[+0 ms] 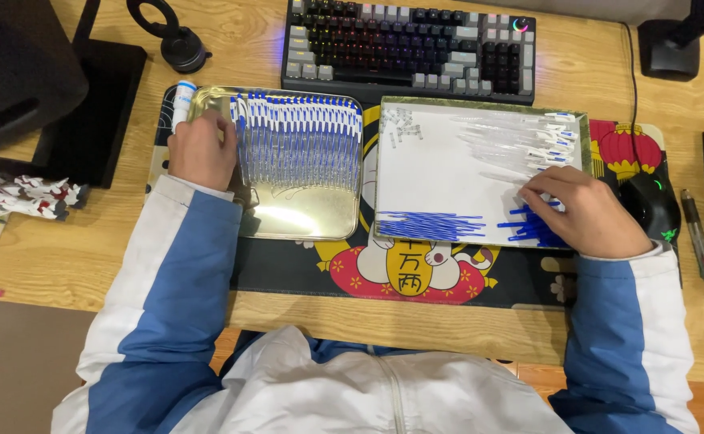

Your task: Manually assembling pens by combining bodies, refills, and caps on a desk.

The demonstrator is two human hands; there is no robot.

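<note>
While the left hand [201, 151] hides its grip, unreadable; right hand [589, 213] pinches blue refills [528, 229], fingertips covered.

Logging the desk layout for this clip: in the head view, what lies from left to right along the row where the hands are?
Left hand → gold metal tray with its row of assembled blue-and-clear pens → white-lined tray of pen parts → right hand on loose blue refills → black mouse → single pen on the desk.
</note>
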